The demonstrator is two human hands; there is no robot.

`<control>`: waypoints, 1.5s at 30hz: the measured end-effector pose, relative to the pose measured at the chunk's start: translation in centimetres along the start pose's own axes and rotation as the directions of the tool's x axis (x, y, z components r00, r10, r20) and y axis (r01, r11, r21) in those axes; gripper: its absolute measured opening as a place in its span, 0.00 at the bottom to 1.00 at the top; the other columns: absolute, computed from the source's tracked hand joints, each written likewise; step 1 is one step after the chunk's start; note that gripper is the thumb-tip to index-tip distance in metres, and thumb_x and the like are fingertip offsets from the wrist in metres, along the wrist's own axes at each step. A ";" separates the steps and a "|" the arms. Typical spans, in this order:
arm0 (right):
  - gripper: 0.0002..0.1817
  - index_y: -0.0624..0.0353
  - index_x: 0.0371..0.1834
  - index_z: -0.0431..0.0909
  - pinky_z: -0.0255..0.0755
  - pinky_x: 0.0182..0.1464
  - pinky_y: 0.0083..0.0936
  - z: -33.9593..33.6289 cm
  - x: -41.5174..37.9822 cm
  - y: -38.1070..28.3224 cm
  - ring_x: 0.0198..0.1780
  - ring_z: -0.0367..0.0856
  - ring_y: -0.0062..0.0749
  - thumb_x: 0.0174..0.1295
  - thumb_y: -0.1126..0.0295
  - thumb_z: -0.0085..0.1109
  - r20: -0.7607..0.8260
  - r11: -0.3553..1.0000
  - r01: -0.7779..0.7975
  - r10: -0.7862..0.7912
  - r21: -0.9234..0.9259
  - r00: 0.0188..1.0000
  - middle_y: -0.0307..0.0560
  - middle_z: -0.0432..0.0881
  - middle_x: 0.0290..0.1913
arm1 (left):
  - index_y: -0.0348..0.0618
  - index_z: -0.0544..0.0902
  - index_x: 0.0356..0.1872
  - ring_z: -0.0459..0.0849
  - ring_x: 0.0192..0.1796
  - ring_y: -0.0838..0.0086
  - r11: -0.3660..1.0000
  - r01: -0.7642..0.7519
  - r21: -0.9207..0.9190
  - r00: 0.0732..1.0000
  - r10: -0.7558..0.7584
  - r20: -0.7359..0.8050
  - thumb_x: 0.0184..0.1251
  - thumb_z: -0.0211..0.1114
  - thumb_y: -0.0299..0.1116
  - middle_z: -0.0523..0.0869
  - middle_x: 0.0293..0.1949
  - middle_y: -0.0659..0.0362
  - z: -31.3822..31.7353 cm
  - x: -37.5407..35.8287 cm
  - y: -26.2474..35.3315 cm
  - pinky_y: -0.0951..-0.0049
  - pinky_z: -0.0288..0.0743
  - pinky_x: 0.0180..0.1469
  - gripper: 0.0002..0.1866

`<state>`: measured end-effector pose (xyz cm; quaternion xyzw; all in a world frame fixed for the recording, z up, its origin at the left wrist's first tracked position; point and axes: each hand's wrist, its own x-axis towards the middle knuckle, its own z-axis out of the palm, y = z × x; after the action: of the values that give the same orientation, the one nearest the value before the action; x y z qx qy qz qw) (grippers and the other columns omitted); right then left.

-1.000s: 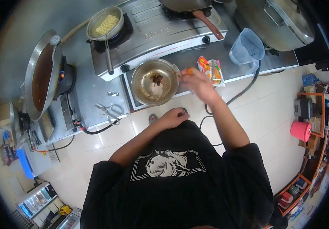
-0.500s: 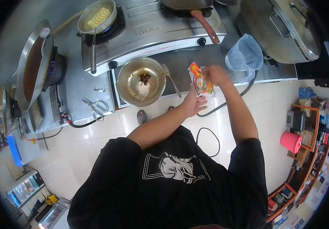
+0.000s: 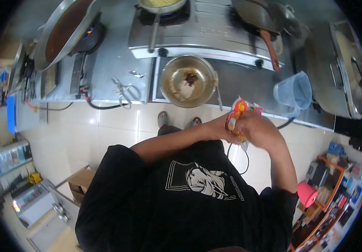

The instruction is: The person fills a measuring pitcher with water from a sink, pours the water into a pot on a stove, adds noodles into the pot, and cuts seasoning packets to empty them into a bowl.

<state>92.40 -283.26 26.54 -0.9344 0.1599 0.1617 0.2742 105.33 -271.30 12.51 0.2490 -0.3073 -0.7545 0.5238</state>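
Note:
A red and orange food packet (image 3: 236, 110) is held between both hands at the counter's front edge. My left hand (image 3: 223, 129) is closed round the packet's left side. My right hand (image 3: 254, 128) grips it from the right, its fingers pressed together over the wrapper. To the left of the hands stands a metal bowl (image 3: 172, 86) with dark and pale seasoning at the bottom. A fork (image 3: 219, 94) leans by the bowl's right side. The clear measuring jug (image 3: 292, 92) stands to the right of the hands.
A pan of noodles (image 3: 164, 5) sits on the stove (image 3: 214, 38), near a pan with a brown handle (image 3: 269, 48). Scissors (image 3: 126, 91) lie on the left counter below a wide pan of dark liquid (image 3: 67, 31). A large lidded pot (image 3: 323, 71) stands right.
Both hands have drawn the packet down toward my body, and the right hand now covers more of it. The camera view has shifted, so the stove and bowl appear further right.

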 end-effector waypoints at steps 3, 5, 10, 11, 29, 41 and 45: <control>0.12 0.55 0.46 0.83 0.77 0.49 0.41 -1.6 1.4 -5.7 0.48 0.84 0.47 0.59 0.69 0.64 -0.124 0.987 0.055 -0.074 -0.149 0.990 0.48 0.82 0.47 | 0.43 0.62 0.73 0.79 0.60 0.77 0.980 -0.047 0.195 0.986 0.077 -0.148 0.55 0.80 0.23 0.80 0.59 0.61 1.2 -4.7 4.3 0.69 0.75 0.64 0.46; 0.15 0.53 0.50 0.82 0.78 0.50 0.42 -2.5 2.9 -8.9 0.49 0.84 0.46 0.59 0.68 0.65 -0.236 0.973 0.139 -0.182 -0.187 0.954 0.45 0.82 0.49 | 0.42 0.71 0.67 0.81 0.58 0.78 0.941 -0.166 0.295 0.950 0.233 -0.208 0.58 0.78 0.23 0.83 0.55 0.61 0.3 -7.4 5.2 0.71 0.76 0.61 0.35; 0.13 0.55 0.46 0.82 0.79 0.46 0.39 -2.1 8.4 -14.4 0.42 0.85 0.42 0.60 0.66 0.69 -0.457 0.890 0.455 -0.415 -0.025 0.787 0.44 0.83 0.44 | 0.41 0.75 0.65 0.82 0.58 0.75 0.884 -0.130 0.448 0.836 0.341 -0.431 0.60 0.76 0.23 0.85 0.56 0.60 -1.8 -16.6 7.6 0.69 0.75 0.63 0.30; 0.12 0.55 0.46 0.82 0.79 0.44 0.39 -1.8 9.9 -15.2 0.41 0.85 0.42 0.61 0.66 0.69 -0.495 0.859 0.511 -0.435 0.021 0.752 0.45 0.84 0.43 | 0.41 0.75 0.64 0.83 0.58 0.74 0.866 -0.081 0.493 0.803 0.350 -0.482 0.60 0.76 0.23 0.85 0.56 0.60 -2.1 -18.7 7.9 0.69 0.75 0.63 0.30; 0.14 0.67 0.41 0.79 0.79 0.51 0.50 17.5 43.5 -15.1 0.48 0.86 0.60 0.61 0.66 0.64 -0.229 0.989 0.036 -0.068 -0.141 0.971 0.66 0.85 0.39 | 0.38 0.74 0.61 0.85 0.56 0.72 0.858 -0.110 0.501 0.051 0.509 -0.859 0.63 0.73 0.19 0.85 0.55 0.57 -8.6 -46.2 4.5 0.68 0.79 0.62 0.26; 0.08 0.61 0.37 0.82 0.77 0.55 0.44 19.5 40.7 -28.0 0.51 0.82 0.53 0.56 0.71 0.64 -0.275 0.977 0.191 -0.209 -0.091 0.939 0.57 0.85 0.42 | 0.37 0.72 0.62 0.84 0.57 0.73 0.855 -0.016 0.518 0.168 0.513 -0.841 0.65 0.72 0.23 0.85 0.56 0.56 -13.5 -49.0 7.0 0.71 0.78 0.60 0.26; 0.09 0.62 0.38 0.82 0.77 0.55 0.42 21.1 41.9 -28.2 0.52 0.83 0.50 0.55 0.71 0.65 -0.230 0.953 0.125 -0.192 -0.277 0.954 0.57 0.86 0.45 | 0.37 0.72 0.63 0.84 0.56 0.73 0.841 0.035 0.541 0.209 0.523 -0.826 0.65 0.73 0.24 0.85 0.55 0.56 -14.5 -49.3 7.6 0.71 0.78 0.59 0.27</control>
<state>136.43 -257.61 6.38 -0.9850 0.0949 0.0375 0.1393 136.45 -229.73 10.68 0.7129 -0.1243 -0.2525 0.6423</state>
